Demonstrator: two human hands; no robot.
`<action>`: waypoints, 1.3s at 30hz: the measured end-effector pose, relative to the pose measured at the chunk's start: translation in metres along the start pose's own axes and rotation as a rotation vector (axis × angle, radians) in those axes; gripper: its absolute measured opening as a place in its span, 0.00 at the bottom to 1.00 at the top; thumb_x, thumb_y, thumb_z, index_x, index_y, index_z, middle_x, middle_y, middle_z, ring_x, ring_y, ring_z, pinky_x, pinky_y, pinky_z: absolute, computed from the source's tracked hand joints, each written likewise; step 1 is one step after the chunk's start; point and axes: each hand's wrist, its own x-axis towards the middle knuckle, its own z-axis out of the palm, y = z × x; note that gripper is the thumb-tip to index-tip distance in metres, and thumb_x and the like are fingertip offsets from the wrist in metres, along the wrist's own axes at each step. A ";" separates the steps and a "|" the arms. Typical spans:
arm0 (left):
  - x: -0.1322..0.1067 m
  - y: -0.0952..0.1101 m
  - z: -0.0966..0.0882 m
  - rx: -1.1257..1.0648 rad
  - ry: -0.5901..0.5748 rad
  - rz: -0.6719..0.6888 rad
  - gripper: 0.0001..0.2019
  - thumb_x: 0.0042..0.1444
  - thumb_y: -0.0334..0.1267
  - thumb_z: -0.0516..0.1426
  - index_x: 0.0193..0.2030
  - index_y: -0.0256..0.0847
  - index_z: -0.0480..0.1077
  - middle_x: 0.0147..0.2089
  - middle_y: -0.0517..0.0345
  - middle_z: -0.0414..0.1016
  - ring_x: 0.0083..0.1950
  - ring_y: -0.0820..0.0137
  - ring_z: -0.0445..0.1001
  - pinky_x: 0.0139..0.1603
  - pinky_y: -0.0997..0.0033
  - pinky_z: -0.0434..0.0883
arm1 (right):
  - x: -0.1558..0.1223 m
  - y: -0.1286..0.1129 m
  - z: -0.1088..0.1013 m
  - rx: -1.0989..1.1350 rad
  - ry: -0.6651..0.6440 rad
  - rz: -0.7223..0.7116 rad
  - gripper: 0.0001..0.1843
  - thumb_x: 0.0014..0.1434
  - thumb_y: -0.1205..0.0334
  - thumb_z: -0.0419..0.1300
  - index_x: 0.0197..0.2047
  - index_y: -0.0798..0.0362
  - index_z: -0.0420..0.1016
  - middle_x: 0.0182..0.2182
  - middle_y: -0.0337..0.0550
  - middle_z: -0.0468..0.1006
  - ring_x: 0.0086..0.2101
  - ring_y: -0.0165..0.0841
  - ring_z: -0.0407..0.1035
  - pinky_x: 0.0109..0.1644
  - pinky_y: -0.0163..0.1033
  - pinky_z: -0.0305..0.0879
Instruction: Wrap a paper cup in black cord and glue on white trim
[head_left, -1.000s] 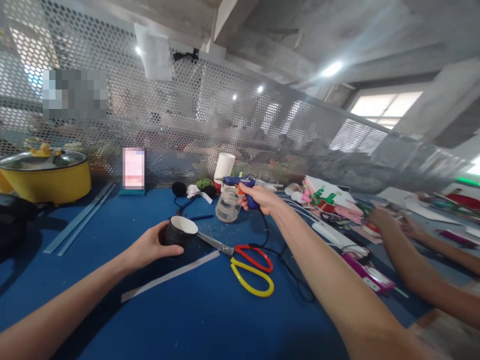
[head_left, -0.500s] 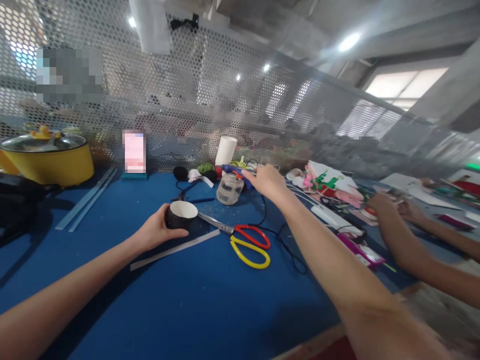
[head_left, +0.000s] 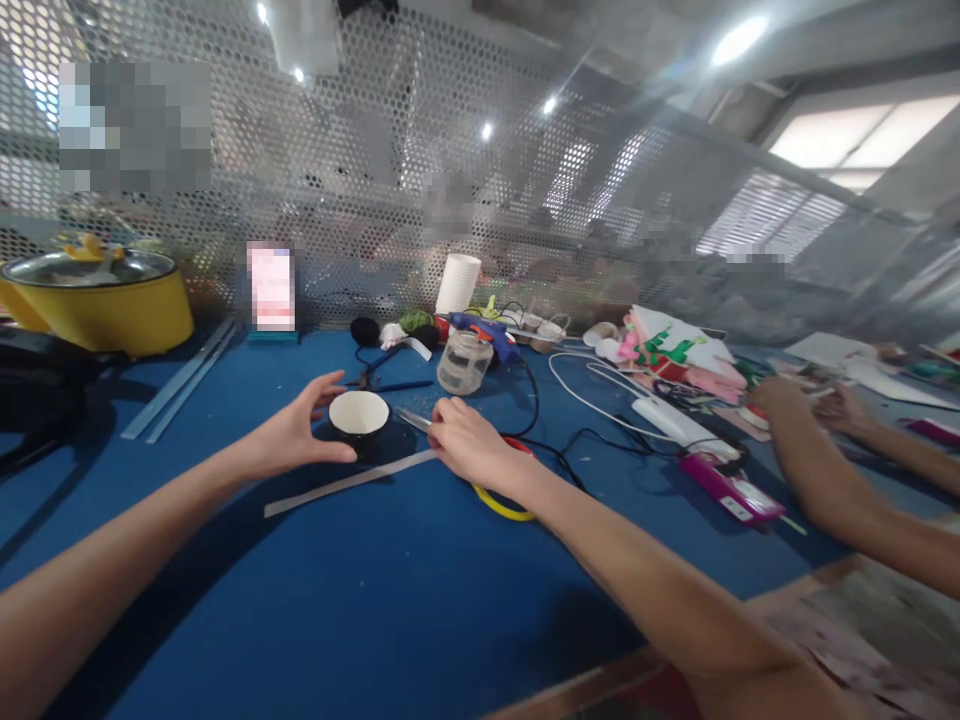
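A small black cup with a white inside stands on the blue table. My left hand is open beside it, thumb and fingers spread around its left side. My right hand is closed, its fingertips at the right end of a thin white strip. It covers part of the scissors, which have red and yellow handles and blades pointing at the cup. Behind them a blue hot glue gun rests by a clear jar.
A yellow pot and long clear sticks lie left, near a phone on a stand. Yarn balls and a white paper-cup stack stand behind. Right are a power strip, a purple box and another person's hands.
My right hand has left the glue gun by the jar and come down towards me to the strip's end, over the scissors. My left fingers have loosened from the cup.
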 end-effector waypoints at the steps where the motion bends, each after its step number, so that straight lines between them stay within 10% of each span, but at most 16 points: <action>1: -0.001 0.006 -0.007 0.029 0.040 0.028 0.45 0.32 0.45 0.64 0.59 0.38 0.49 0.58 0.41 0.60 0.59 0.55 0.59 0.58 0.54 0.56 | -0.001 0.000 -0.001 0.007 0.003 -0.008 0.08 0.50 0.75 0.55 0.28 0.59 0.74 0.36 0.53 0.68 0.38 0.39 0.60 0.37 0.41 0.57; 7: -0.026 0.064 -0.010 0.403 0.334 0.309 0.23 0.45 0.49 0.57 0.46 0.39 0.65 0.48 0.50 0.70 0.50 0.58 0.66 0.53 0.61 0.61 | -0.021 -0.012 -0.024 0.196 0.011 -0.077 0.05 0.51 0.73 0.53 0.28 0.56 0.68 0.28 0.42 0.71 0.31 0.30 0.63 0.34 0.34 0.59; 11: -0.042 0.078 0.027 0.440 0.001 0.385 0.15 0.49 0.45 0.55 0.42 0.42 0.68 0.43 0.52 0.73 0.48 0.60 0.67 0.50 0.65 0.62 | -0.037 -0.027 -0.045 0.607 0.000 -0.105 0.03 0.49 0.71 0.54 0.29 0.54 0.67 0.24 0.36 0.71 0.24 0.25 0.63 0.28 0.30 0.58; 16: -0.051 0.073 0.047 0.423 -0.136 0.147 0.09 0.49 0.43 0.54 0.34 0.42 0.66 0.31 0.55 0.73 0.32 0.65 0.69 0.32 0.70 0.63 | -0.049 -0.040 -0.054 0.795 -0.024 -0.146 0.02 0.50 0.69 0.56 0.28 0.53 0.68 0.24 0.35 0.70 0.25 0.25 0.63 0.28 0.30 0.59; 25: -0.049 0.090 0.002 0.465 -0.186 -0.013 0.11 0.47 0.46 0.52 0.21 0.42 0.64 0.16 0.65 0.61 0.19 0.75 0.56 0.20 0.76 0.52 | -0.036 -0.053 -0.044 1.037 0.059 0.037 0.05 0.52 0.62 0.57 0.29 0.54 0.70 0.24 0.36 0.70 0.26 0.26 0.63 0.29 0.31 0.60; 39: -0.010 0.039 -0.031 0.572 -0.308 -0.040 0.11 0.46 0.45 0.54 0.21 0.40 0.66 0.18 0.66 0.61 0.21 0.76 0.58 0.23 0.78 0.53 | 0.001 -0.063 -0.009 0.669 0.490 -0.109 0.07 0.49 0.72 0.56 0.23 0.54 0.65 0.39 0.47 0.70 0.43 0.34 0.65 0.48 0.41 0.61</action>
